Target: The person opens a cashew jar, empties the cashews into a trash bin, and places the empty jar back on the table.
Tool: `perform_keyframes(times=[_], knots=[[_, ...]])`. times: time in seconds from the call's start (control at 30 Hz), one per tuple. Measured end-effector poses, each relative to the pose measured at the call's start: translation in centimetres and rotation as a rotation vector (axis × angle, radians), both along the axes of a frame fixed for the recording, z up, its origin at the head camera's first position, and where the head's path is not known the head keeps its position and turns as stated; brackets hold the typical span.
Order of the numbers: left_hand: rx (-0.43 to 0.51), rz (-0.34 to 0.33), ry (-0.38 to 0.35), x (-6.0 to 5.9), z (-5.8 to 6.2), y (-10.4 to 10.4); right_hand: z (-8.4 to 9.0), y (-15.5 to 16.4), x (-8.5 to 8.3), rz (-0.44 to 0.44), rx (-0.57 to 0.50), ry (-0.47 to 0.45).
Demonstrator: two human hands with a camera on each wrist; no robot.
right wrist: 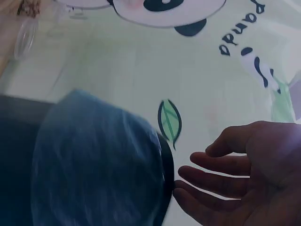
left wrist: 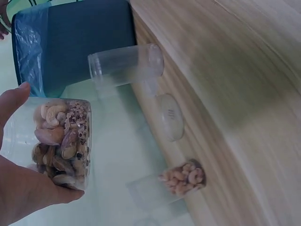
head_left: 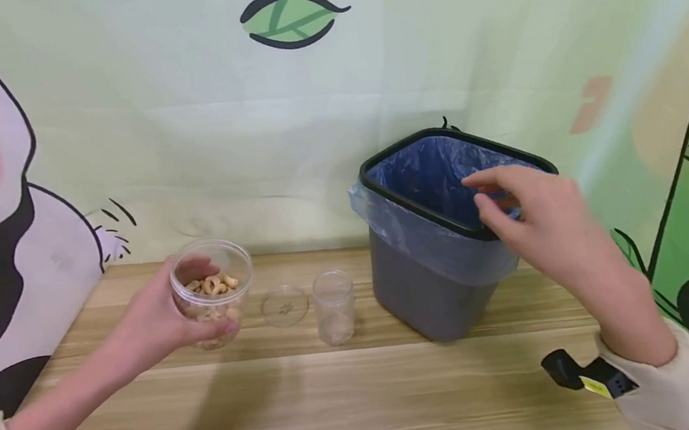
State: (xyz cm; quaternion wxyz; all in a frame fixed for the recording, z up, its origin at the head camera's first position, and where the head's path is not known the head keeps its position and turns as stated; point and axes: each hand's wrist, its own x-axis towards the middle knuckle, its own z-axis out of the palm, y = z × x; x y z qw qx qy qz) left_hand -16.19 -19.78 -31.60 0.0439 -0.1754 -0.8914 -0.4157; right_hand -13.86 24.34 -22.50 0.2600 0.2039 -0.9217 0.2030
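Note:
My left hand (head_left: 150, 316) grips a clear plastic jar (head_left: 197, 318), thumb on the near side, fingers round the far side. Mixed nuts (left wrist: 61, 141) lie in it, cashews and darker ones among them. Over the right part of the grey bin's (head_left: 434, 293) opening hangs my right hand (head_left: 535, 220), fingers loosely bent and holding nothing. The bin wears a bluish plastic liner (head_left: 408, 236) under a black rim. To its left stands an empty clear jar (head_left: 334, 309).
A clear round lid (head_left: 285, 305) lies flat on the wooden table (head_left: 316, 405), left of the empty jar. Another jar with cashews (left wrist: 183, 179) stands farther along in the left wrist view; the held jar largely hides it from the head camera. A printed cloth (head_left: 233, 150) hangs behind.

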Motion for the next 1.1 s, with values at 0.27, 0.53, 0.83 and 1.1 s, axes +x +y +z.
perform_keyframes(times=[0.27, 0.53, 0.83, 1.1], knots=[[-0.021, -0.010, 0.022, 0.0, 2.0, 0.8, -0.5, 4.3, 0.7, -0.232, -0.092, -0.205], [0.002, -0.043, -0.016, -0.2, 3.2, 2.3, -2.3, 6.3, -0.7, -0.302, -0.095, -0.455], [0.026, -0.064, -0.013, -0.7, 4.8, 4.0, -4.4, 5.9, -3.5, -0.048, -0.575, -0.711], [0.097, -0.125, -0.003, -2.1, 5.5, 7.1, -4.3, 7.3, -4.2, 0.034, -0.665, -0.842]])
